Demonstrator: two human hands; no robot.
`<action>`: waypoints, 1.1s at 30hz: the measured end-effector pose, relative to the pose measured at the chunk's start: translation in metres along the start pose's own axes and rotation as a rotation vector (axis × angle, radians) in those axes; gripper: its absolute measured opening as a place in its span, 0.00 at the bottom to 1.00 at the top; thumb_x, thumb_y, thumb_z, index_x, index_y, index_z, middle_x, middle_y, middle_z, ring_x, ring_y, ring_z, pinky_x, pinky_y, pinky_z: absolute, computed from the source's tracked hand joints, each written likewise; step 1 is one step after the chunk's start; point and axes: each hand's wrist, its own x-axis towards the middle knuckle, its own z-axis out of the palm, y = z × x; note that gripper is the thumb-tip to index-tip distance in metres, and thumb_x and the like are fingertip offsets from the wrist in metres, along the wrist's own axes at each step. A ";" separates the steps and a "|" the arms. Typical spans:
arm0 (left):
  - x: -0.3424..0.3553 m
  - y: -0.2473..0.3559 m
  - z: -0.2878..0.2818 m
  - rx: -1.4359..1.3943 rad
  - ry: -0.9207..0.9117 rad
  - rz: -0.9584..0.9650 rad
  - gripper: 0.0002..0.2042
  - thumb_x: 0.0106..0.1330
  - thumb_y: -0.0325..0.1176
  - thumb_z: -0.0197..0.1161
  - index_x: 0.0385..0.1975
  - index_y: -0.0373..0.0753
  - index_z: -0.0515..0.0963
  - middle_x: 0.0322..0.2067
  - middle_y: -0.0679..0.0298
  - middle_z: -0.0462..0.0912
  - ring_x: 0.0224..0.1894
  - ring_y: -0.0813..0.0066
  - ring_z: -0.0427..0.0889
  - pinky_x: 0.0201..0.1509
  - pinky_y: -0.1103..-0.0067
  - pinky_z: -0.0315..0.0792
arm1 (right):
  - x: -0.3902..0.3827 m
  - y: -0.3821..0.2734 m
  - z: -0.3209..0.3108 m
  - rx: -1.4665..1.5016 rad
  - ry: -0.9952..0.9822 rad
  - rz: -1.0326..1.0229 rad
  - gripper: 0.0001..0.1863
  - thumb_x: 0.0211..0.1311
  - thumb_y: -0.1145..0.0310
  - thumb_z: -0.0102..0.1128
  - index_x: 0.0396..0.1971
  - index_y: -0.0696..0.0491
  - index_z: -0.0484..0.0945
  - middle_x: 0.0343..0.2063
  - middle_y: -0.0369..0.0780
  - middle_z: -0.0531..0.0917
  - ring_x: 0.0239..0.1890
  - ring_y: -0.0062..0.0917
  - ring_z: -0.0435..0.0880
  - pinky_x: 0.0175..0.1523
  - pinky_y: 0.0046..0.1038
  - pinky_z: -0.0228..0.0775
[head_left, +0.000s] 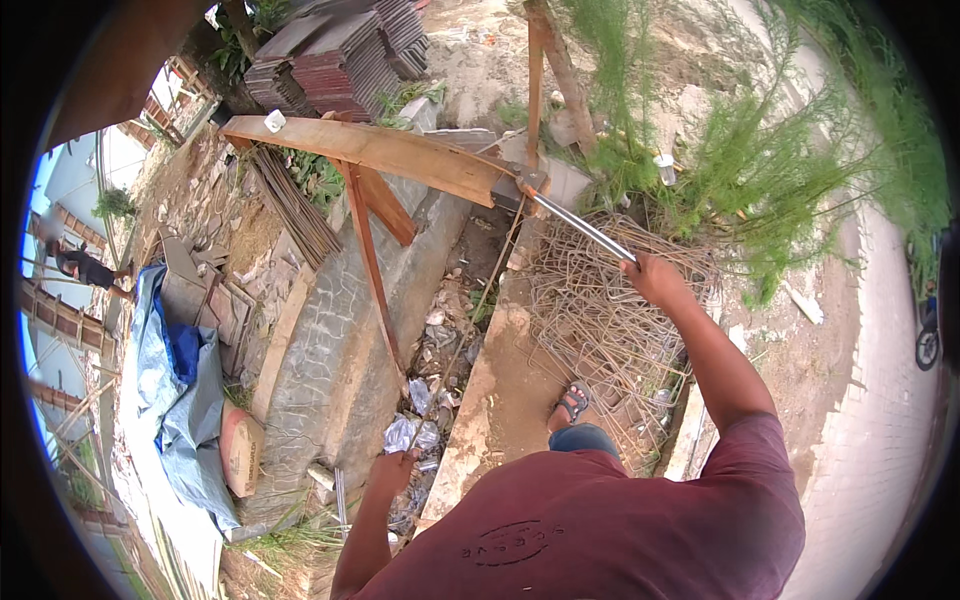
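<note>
My right hand (655,278) is closed around the lower end of a silver metal pipe (590,231), whose upper end meets a small metal fitting (530,188) at the end of a brown wooden beam (390,150). A thin steel rod (468,335) runs diagonally from that fitting down over a debris-filled trench to my left hand (393,470), which is closed on its lower end. My sandalled foot (570,405) is on the concrete ledge (500,380), beside a tangled pile of bent steel bars (610,310).
Stacked roof tiles (330,60) and wooden props (370,290) stand around the trench (450,280). At left are a blue tarp (175,420) and another person (85,265). Feathery green branches (730,190) overhang the right, with a paved path (870,460) and a wheel (925,345) beyond.
</note>
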 end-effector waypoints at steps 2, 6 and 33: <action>-0.004 0.004 -0.004 -0.049 0.022 -0.074 0.21 0.65 0.52 0.52 0.31 0.36 0.76 0.29 0.45 0.79 0.36 0.44 0.78 0.39 0.59 0.70 | -0.004 -0.004 -0.007 0.041 -0.078 -0.017 0.29 0.64 0.43 0.44 0.32 0.60 0.74 0.20 0.50 0.78 0.27 0.42 0.80 0.36 0.41 0.70; -0.003 0.000 -0.002 -0.177 0.056 -0.076 0.16 0.62 0.44 0.59 0.29 0.34 0.74 0.21 0.50 0.76 0.25 0.57 0.74 0.31 0.66 0.67 | 0.011 0.030 -0.021 0.705 -0.609 0.195 0.26 0.65 0.44 0.46 0.28 0.56 0.74 0.12 0.38 0.73 0.12 0.22 0.74 0.18 0.27 0.66; 0.153 0.008 -0.136 -0.607 -0.394 0.036 0.18 0.67 0.46 0.54 0.27 0.36 0.76 0.12 0.69 0.65 0.14 0.79 0.61 0.19 0.79 0.58 | -0.061 -0.058 0.063 1.076 -0.367 0.476 0.25 0.64 0.43 0.49 0.22 0.52 0.70 0.10 0.32 0.67 0.09 0.17 0.63 0.14 0.20 0.55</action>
